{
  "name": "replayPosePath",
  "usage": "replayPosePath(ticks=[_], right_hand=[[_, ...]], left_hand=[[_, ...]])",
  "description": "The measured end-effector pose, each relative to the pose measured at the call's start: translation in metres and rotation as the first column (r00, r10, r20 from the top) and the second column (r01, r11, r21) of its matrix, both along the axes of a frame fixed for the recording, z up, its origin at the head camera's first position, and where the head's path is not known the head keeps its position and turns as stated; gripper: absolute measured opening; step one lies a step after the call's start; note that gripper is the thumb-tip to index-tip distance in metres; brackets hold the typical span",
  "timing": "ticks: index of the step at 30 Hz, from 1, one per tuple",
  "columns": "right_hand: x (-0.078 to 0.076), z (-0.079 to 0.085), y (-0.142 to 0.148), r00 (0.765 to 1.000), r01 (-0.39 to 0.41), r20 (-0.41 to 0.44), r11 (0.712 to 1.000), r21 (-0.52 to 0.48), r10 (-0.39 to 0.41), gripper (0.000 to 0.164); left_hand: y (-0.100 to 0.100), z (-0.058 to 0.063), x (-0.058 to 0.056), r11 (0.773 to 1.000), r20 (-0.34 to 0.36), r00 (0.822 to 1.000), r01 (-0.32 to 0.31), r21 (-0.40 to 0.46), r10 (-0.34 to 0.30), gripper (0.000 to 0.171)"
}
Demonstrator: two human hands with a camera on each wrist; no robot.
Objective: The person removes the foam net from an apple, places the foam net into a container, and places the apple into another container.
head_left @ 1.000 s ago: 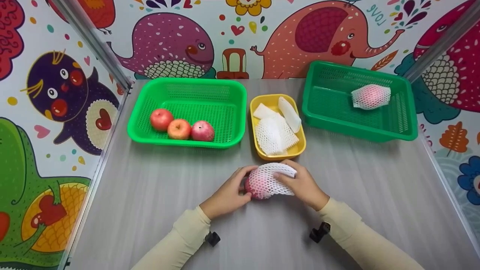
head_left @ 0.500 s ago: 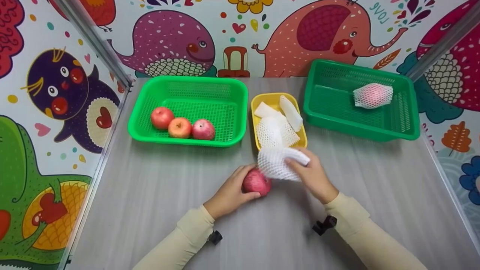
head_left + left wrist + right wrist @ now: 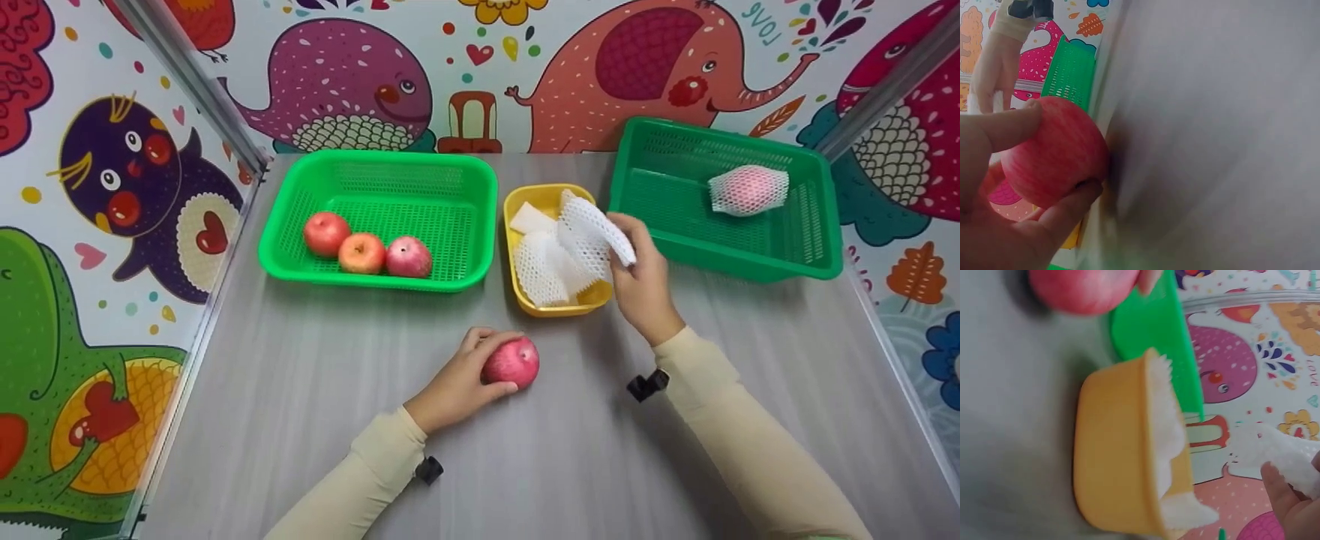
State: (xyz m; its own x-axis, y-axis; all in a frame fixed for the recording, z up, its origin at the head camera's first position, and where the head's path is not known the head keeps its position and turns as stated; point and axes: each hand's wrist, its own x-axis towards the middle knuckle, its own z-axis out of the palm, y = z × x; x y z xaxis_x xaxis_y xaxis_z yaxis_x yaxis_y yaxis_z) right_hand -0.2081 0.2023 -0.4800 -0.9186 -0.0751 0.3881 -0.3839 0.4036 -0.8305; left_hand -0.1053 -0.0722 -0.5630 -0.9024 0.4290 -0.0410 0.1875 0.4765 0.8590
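My left hand [image 3: 461,382] grips a bare red apple [image 3: 513,362] on the table in front of the yellow basket [image 3: 525,306]; in the left wrist view its fingers curl round the apple [image 3: 1058,152]. Pinched by its folded edge, a white foam net sleeve [image 3: 589,236] hangs from my right hand [image 3: 645,281] over the right side of that basket. More white foam net sleeves [image 3: 538,266] lie in the basket. In the right wrist view the sleeve [image 3: 1280,453] stands out from the fingertips, away from the basket wall [image 3: 1112,450].
At the back left a bright green basket [image 3: 375,283] holds three bare apples [image 3: 362,253]. The dark green basket [image 3: 660,199] at the back right contains one apple in a net sleeve [image 3: 748,190]. Printed wall panels [image 3: 480,75] edge the table [image 3: 300,352].
The foam net came off the apple, and my right hand carried it up and away to the yellow basket. My left hand stays at the apple, now uncovered.
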Motion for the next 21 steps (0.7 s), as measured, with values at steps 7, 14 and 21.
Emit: replayPosePath(ticks=[7, 14, 21], right_hand=[[-0.030, -0.031, -0.001, 1.000, -0.022, 0.004, 0.970, 0.243, 0.021, 0.071], [-0.037, -0.054, -0.008, 0.971, -0.202, -0.001, 0.827, 0.525, 0.239, 0.081], [-0.040, -0.058, -0.011, 0.937, -0.348, 0.252, 0.702, 0.621, 0.241, 0.060]], left_hand=[[-0.003, -0.001, 0.000, 1.000, -0.019, 1.000, 0.005, 0.000, -0.005, 0.070], [-0.003, -0.002, 0.001, 1.000, -0.017, 1.000, 0.011, 0.004, -0.011, 0.069], [-0.003, -0.002, 0.000, 1.000, -0.032, 0.999, -0.006, -0.001, 0.006, 0.068]])
